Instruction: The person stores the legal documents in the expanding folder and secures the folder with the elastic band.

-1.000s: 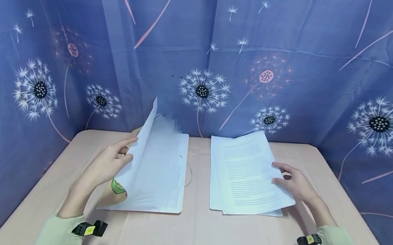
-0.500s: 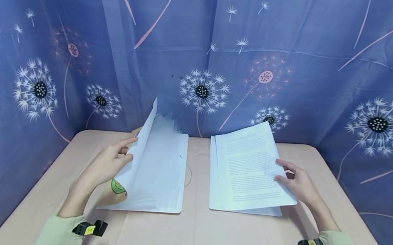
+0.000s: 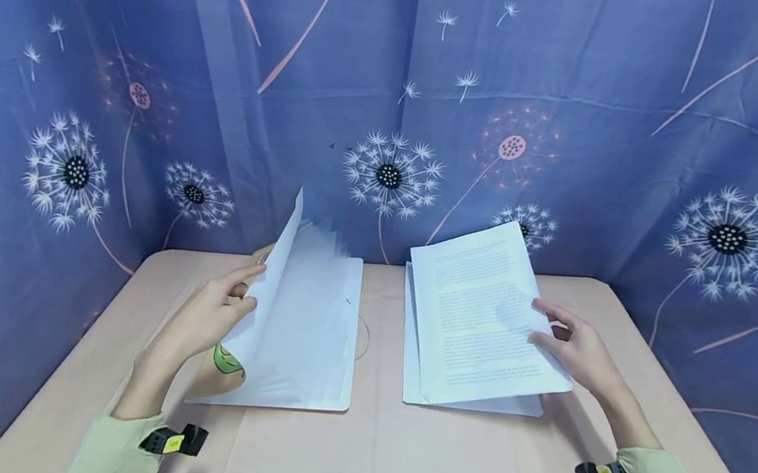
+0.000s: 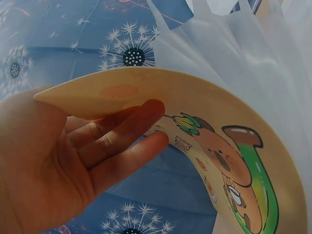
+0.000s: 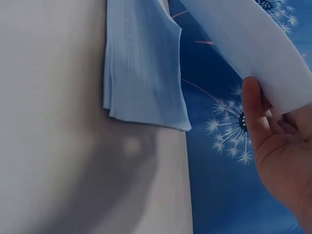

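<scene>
Paper (image 3: 477,315) hangs from the right hand (image 3: 577,349), which I see pinching it by the right edge, below the middle of that side. Nearly the whole printed sheet reaches leftward from the grip, tilted, its far edge up against the blue dandelion cloth (image 3: 291,135). Beneath it lies the stack (image 3: 515,407), showing along the left and near sides; I can't tell whether the lower left corner touches it. From the right wrist I get a clear gap between the fingers and the stack, with the held edge bowed.

Over on the left, the folder (image 3: 337,328) lies spread on the table (image 3: 448,472), just beside the stack. The left hand (image 3: 203,317) is closed on its cover (image 4: 214,92), holding that raised and curled; the left wrist view gives me fingers against the tan side with its cartoon prints (image 4: 229,161), while the thumb shows on the white side in the head view. Clear sleeves (image 4: 234,48) fan up beyond the cover, to the right of the grip.
</scene>
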A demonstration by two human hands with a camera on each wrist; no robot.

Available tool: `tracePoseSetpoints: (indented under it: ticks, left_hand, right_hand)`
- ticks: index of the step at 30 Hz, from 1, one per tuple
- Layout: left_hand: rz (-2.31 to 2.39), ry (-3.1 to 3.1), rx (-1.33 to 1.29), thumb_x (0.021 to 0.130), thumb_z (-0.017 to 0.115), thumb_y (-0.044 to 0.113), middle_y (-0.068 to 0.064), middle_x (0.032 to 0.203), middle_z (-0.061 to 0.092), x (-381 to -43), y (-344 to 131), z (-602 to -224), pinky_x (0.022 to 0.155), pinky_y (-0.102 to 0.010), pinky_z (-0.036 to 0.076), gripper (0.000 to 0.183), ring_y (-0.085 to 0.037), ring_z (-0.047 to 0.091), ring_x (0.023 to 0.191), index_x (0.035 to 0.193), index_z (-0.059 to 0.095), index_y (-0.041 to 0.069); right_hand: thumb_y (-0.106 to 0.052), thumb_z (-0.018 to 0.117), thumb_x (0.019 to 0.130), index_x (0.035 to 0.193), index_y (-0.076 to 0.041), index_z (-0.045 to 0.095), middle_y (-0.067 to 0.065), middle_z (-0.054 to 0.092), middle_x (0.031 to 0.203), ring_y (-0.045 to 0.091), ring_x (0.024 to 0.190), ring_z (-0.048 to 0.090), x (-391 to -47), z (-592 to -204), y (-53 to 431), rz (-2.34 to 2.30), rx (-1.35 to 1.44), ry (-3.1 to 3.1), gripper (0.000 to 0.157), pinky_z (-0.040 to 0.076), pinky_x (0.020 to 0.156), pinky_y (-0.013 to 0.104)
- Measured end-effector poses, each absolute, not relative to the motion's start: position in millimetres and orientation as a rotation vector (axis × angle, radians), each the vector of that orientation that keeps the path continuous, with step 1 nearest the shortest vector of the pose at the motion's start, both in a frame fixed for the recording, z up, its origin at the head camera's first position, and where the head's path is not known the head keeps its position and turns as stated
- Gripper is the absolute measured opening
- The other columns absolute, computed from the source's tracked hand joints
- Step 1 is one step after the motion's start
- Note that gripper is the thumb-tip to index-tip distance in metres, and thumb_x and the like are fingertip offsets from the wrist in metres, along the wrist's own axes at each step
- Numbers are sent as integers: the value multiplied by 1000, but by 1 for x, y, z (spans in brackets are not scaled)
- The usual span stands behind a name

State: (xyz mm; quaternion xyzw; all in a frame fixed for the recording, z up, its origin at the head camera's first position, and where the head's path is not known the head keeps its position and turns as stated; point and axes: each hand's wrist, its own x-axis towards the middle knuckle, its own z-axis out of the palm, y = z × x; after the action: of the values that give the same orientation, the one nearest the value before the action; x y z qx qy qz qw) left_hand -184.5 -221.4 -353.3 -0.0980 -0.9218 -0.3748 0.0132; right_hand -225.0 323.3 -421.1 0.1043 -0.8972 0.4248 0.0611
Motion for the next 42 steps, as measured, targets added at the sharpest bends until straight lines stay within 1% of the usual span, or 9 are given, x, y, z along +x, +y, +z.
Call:
tracePoseSetpoints:
  ticks: [3,6,10,14,21,26,28,35,42]
  left_hand:
    - [-1166,-2872,-307,98,49,14,-12,108,56,-184,-221,-352,54,-29,38,55,-10,35,54,153,40,15]
    - [-1165,-2873,-309,98,49,14,-12,105,56,-184,-220,-352,54,-29,37,55,-10,34,53,153,40,15]
    - [-1162,-2878,-304,98,49,14,-12,104,55,-184,-220,-352,53,-29,37,55,-10,33,53,153,40,15]
    - [-1159,-2880,-301,98,49,14,-13,108,55,-184,-220,-352,54,-30,37,56,-11,34,53,153,40,15]
    - [-1175,-2889,-308,99,48,15,-15,114,57,-185,-221,-353,55,-31,39,55,-14,36,56,154,39,15]
    - [-1210,-2900,-304,100,48,15,-19,121,57,-186,-222,-353,56,-33,39,56,-17,38,59,155,37,16]
    - [-1206,-2901,-301,100,48,15,-19,120,57,-186,-221,-353,55,-33,39,56,-17,38,59,155,37,16]
    - [-1199,-2905,-295,100,47,14,-19,119,57,-186,-221,-352,53,-31,38,56,-13,36,54,155,37,15]
    - [-1216,-2902,-303,101,48,14,-22,126,57,-185,-221,-352,55,-32,40,55,-17,39,58,155,36,15]
  right_hand:
    - [-16,68,94,146,-1,48,28,45,148,46,120,56,-224,-418,321,1300,328,-2693,58,48,75,8]
    - [-17,68,94,146,-2,48,27,45,148,46,121,55,-223,-414,319,1306,336,-2678,58,47,77,5]
    - [-19,69,94,146,-4,49,25,47,148,45,119,57,-222,-410,316,1306,341,-2668,58,48,76,6]
    - [-20,69,94,146,-5,50,24,48,147,44,119,57,-222,-405,312,1300,330,-2658,58,48,76,6]
    - [-27,69,94,148,-11,48,23,45,150,43,123,56,-219,-392,307,1309,291,-2665,61,42,79,1]
    - [-28,69,94,149,-13,48,17,45,151,42,128,53,-216,-384,301,1328,299,-2653,61,39,82,0]
    - [-28,69,94,149,-14,48,15,46,152,41,129,53,-215,-382,298,1334,305,-2646,61,39,82,-1]
    - [-26,68,94,148,-14,49,15,47,151,40,128,53,-214,-374,289,1309,318,-2625,59,40,81,0]
    - [-27,68,95,149,-18,49,12,50,149,33,123,56,-211,-365,279,1301,284,-2609,58,43,78,3]
